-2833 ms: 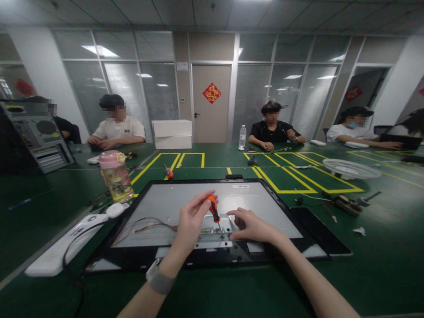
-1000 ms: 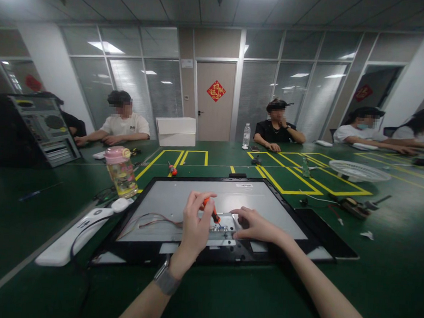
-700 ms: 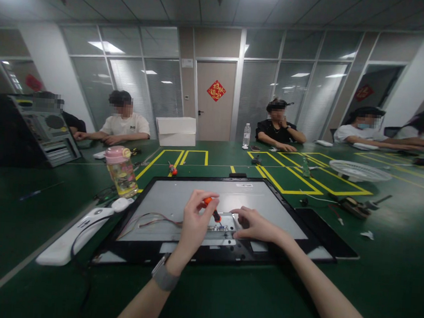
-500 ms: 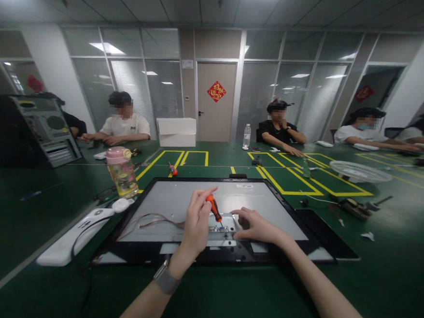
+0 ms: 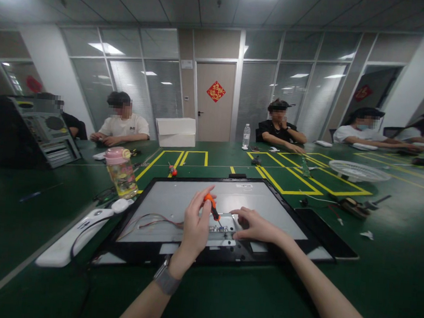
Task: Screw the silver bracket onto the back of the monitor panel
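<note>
My left hand point(image 5: 197, 221) is closed around an orange and black screwdriver point(image 5: 213, 207). The screwdriver leans, its shaft pointing down to a small row of connectors point(image 5: 218, 229) on a metal bracket point(image 5: 229, 221). My right hand point(image 5: 254, 226) rests at the bracket's right edge, thumb and index finger apart on either side of a corner. Beneath both hands lies a flat display panel point(image 5: 180, 195) with a grey metal back and a black frame. Thin wires point(image 5: 153, 218) run from the bracket to the left across it.
On the left stand a white power strip point(image 5: 71, 241), a pink-lidded bottle point(image 5: 121, 174) and an open computer case point(image 5: 49, 130). A black flat piece point(image 5: 325, 234) and a tape-measure-like tool point(image 5: 356, 206) lie right. Several people sit across the green table point(image 5: 246, 292).
The screwdriver handle has tipped slightly left in my left hand, whose fingers have shifted a little. My right hand stays in place. The view has moved very slightly.
</note>
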`<action>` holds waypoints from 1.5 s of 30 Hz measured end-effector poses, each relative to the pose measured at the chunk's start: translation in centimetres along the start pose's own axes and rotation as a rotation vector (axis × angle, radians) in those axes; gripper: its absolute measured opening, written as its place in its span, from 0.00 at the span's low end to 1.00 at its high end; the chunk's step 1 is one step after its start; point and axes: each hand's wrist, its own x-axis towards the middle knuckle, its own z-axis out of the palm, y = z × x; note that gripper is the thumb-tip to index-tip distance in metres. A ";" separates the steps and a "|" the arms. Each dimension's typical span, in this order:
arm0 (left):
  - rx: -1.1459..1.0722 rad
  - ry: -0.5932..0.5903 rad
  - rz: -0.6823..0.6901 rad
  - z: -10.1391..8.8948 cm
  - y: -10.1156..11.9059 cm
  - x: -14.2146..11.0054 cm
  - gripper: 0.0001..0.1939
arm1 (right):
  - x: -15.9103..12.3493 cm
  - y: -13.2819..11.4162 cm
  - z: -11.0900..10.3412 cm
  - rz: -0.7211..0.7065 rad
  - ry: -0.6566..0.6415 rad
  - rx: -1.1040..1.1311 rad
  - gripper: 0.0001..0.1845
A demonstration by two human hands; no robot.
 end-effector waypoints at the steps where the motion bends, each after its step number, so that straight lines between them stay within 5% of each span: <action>1: 0.014 0.001 -0.002 0.1 0.0 0.0 0.16 | 0.0 0.0 0.0 -0.001 0.001 -0.001 0.36; 6: 0.114 0.059 0.021 0.3 0.3 0.2 0.08 | -0.1 -0.2 0.0 0.000 0.001 0.003 0.36; 12: 0.069 0.046 0.018 -0.1 0.3 0.0 0.16 | -0.2 -0.6 -0.3 0.013 -0.004 0.006 0.35; 19: 0.091 0.096 0.040 0.2 0.4 0.1 0.06 | 0.0 0.0 0.0 -0.003 -0.001 0.006 0.36; 25: 0.057 0.091 0.046 0.2 0.5 -0.1 0.13 | -0.1 -0.2 -0.1 -0.004 -0.004 -0.004 0.36; 35: -0.030 0.139 -0.058 0.5 0.0 -0.1 0.11 | -0.2 -0.6 -0.4 0.010 -0.010 0.007 0.36; 40: -0.048 0.053 0.004 0.5 0.1 -0.1 0.06 | -0.2 -0.4 -0.2 0.011 -0.010 0.002 0.36; 45: -0.068 -0.013 -0.007 0.1 0.4 -0.1 0.13 | -0.1 -0.2 -0.1 0.006 0.003 -0.004 0.36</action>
